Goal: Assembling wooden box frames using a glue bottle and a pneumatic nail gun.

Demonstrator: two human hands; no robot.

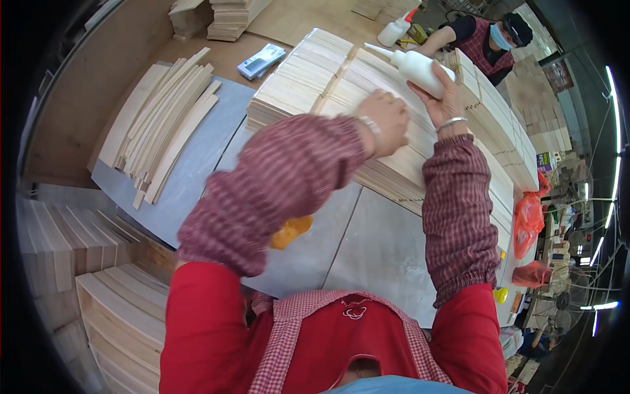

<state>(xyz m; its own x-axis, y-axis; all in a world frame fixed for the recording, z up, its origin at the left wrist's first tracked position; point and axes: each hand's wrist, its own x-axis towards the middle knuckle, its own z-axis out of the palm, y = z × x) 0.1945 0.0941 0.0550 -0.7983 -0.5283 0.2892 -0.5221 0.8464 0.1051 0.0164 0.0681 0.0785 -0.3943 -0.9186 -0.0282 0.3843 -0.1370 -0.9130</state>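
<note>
Your right hand [446, 102] grips a bottle [420, 71], upper right; your left hand [388, 121], upper centre, bends over wood [298, 79], fingers' hold unclear.

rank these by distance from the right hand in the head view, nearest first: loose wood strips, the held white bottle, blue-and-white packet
From the right hand:
1. White bottle, in its grip
2. Blue-and-white packet, off left
3. Loose wood strips, far left

Bright fluor. tubes [617, 118], R bkgd.
</note>
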